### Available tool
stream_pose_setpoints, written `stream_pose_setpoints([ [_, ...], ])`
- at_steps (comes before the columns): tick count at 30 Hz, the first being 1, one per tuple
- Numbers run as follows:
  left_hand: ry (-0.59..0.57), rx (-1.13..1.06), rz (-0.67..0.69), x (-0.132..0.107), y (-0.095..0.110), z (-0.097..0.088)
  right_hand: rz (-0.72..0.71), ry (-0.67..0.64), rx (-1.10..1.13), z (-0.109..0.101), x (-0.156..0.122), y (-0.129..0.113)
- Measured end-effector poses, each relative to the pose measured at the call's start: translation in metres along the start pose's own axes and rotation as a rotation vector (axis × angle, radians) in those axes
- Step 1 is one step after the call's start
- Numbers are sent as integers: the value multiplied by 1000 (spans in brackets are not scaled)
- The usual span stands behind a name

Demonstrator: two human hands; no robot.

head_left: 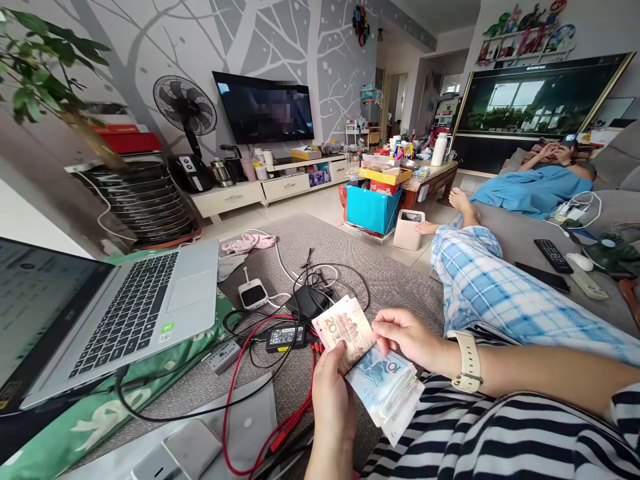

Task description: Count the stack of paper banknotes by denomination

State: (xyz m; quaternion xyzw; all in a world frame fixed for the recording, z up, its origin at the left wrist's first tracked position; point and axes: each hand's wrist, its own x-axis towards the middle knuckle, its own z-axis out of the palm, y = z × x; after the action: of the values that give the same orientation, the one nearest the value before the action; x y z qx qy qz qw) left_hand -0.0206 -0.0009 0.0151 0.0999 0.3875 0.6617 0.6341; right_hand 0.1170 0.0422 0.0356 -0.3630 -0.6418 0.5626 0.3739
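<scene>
head view: left hand [333,397] grips a stack of banknotes [387,393]; right hand [405,337] pinches the top note [344,328] at its three o'clock edge; laptop [125,313] at nine o'clock.

Top banknote [344,328] reads 20; blue banknote [384,375], 10.

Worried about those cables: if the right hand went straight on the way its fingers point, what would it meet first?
The right hand points left and already touches the notes, so it meets those first. Past them it would probably meet the black adapter, though depth is unclear.
</scene>
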Motion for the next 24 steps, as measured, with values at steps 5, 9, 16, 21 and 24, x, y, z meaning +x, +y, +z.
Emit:
stream_pose_setpoints([
  [5,12,15,1,-3,1,2,19,72,-11,-3,2,4],
  [9,14,15,-7,-3,1,3,32,108,91,-3,5,8],
  [16,59,90,1,4,-2,3,19,146,58,-2,7,9],
  [21,78,25,-3,4,-1,3,6,159,39,-1,7,4],
  [24,46,-10,4,3,-1,2,5,159,48,0,6,1],
])
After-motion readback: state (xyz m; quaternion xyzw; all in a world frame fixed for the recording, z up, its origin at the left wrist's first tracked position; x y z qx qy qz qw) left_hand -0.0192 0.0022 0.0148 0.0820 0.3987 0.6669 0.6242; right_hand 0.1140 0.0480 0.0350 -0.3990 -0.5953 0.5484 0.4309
